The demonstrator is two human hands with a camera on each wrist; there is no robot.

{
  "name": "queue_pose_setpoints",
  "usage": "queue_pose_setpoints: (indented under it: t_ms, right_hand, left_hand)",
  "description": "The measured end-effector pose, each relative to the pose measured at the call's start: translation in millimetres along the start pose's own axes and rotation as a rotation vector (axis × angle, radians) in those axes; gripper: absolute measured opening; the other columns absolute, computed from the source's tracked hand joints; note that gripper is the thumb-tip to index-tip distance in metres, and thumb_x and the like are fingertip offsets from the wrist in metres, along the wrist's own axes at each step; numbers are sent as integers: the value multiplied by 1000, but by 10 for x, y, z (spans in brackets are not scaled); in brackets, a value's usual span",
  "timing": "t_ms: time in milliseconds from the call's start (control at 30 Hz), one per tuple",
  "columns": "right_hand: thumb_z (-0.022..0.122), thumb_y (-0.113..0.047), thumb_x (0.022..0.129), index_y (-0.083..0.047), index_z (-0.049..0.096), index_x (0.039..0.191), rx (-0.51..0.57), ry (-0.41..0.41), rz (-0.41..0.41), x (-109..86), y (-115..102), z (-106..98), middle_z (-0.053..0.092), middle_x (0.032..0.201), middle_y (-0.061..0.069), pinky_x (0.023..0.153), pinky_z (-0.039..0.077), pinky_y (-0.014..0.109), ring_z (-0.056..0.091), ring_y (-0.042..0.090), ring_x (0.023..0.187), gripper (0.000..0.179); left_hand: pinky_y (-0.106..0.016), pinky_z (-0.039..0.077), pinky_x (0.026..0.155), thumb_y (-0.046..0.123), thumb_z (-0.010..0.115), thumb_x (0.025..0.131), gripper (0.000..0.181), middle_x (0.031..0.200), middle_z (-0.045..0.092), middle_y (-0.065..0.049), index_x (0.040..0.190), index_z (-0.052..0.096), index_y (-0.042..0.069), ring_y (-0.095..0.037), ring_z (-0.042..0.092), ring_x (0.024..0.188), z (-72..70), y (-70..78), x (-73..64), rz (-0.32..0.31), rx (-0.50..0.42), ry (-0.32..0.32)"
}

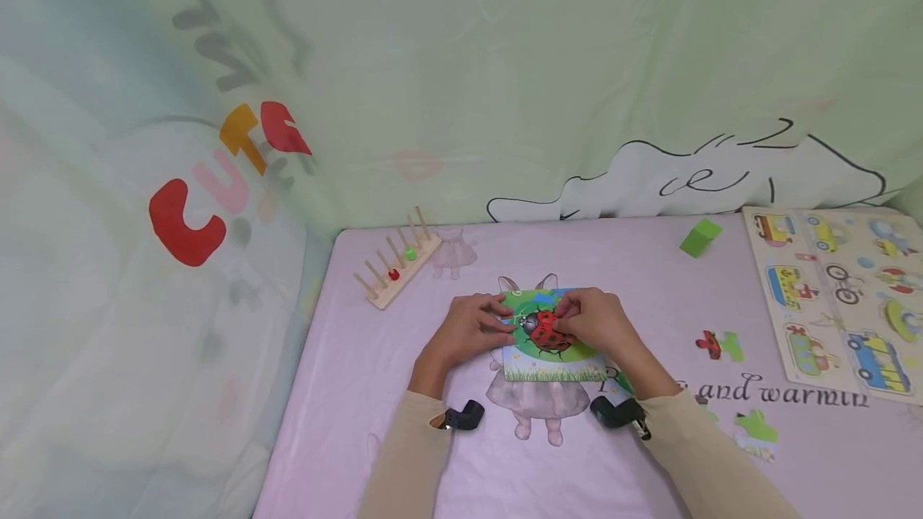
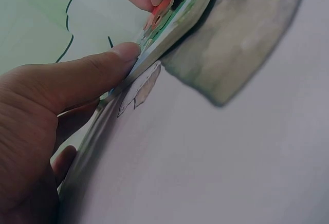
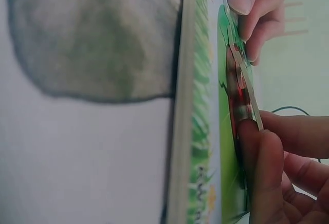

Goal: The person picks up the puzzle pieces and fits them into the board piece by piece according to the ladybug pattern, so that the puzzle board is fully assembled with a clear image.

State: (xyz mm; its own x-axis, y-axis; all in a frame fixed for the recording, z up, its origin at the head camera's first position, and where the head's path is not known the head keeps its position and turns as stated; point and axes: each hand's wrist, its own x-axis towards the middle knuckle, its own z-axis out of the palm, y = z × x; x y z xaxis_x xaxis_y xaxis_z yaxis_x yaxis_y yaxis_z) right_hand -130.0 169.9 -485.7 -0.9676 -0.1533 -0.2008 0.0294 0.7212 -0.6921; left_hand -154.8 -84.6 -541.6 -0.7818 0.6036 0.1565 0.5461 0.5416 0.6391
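Observation:
A square ladybug jigsaw puzzle (image 1: 519, 368) lies on the table in front of me, with a grass border along its near side. My right hand (image 1: 597, 319) pinches a thin puzzle piece (image 3: 250, 88) between thumb and fingers, tilted over the red ladybug. Most of that piece's face is hidden by the fingers. At the board's left side, my left hand (image 1: 472, 327) rests its thumb and fingers on the edge. The left thumb (image 2: 126, 52) presses against the board's rim in the left wrist view.
Loose puzzle pieces lie to the right, among them a red-and-black piece (image 1: 709, 344) and a green piece (image 1: 757, 425). A wooden peg stand (image 1: 389, 287) with beads is at the back left. Behind on the right are a green block (image 1: 700, 238) and a vehicle picture board (image 1: 828, 331).

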Motion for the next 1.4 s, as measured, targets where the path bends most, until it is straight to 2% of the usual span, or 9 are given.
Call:
queue_pose_setpoints:
  t_ms: [233,567,800,1200,1400]
  right_hand:
    - [78,-11,80,-6,72,85,-31,16,-34,2,-33,31,71,73,3,59,44,28,59,14,67,10]
    - [79,-13,79,-7,72,82,-83,23,5,2,-68,29,66,66,1,56,42,29,56,17,63,10]
    - [78,-13,79,-9,71,80,-115,50,-23,22,-63,41,62,61,0,54,38,29,52,19,61,8]
    - [83,-20,79,-11,76,83,-111,34,57,17,-52,36,71,72,2,55,41,30,59,21,69,12]
    - [85,-21,78,-11,75,81,-110,41,86,6,-47,32,71,78,5,56,40,30,56,22,72,14]
  left_hand:
    - [-43,38,112,26,87,81,15,119,76,5,92,84,16,-14,59,133,-17,5,-1,-9,-1,-1]
    - [-40,40,112,25,88,81,15,118,77,3,93,84,15,-15,60,133,-23,18,14,13,-14,9]
    - [-41,39,113,23,87,81,15,119,76,2,94,84,15,-16,59,133,-25,26,14,14,-16,5]
    - [-41,38,114,24,88,81,16,119,76,4,95,84,16,-15,59,132,-12,19,-3,-4,-19,6]
    - [-41,39,114,25,88,81,17,119,76,5,96,84,17,-14,59,132,-6,24,-2,-12,-24,3]
